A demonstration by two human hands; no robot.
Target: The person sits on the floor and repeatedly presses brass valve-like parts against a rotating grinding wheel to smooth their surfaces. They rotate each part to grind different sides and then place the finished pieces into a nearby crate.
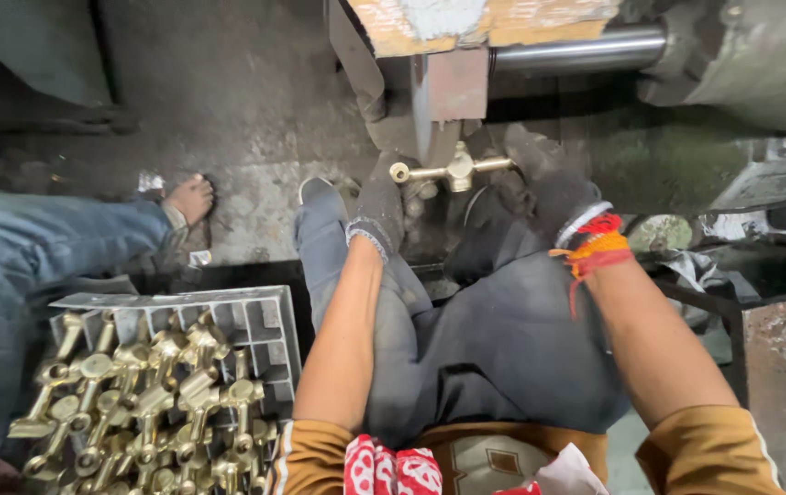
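Sitting low by a big machine, the person holds a brass tap fitting (455,170) up with both hands, just under a rusty metal block (448,87) and a shiny steel rod (576,50). The left hand (379,206), in a dark dirty glove, has its fingers closed on the round end of the brass piece. The right hand (553,183), gloved too, grips the thin end, and red and orange threads (595,243) are tied round that wrist.

I think the fingers sit very near the machine parts, so a slip could pinch them. The loose threads might catch on something that turns. The brass piece is held only by its two ends, so a weak grip could let it twist or drop onto the person's lap.

By the left knee, a grey plastic crate (260,325) is piled high with more brass fittings (150,394). The pile looks heaped, so a bump from the knee could spill some. Another person's bare foot (191,197) rests on the floor near the crate, where a falling piece could hit it.
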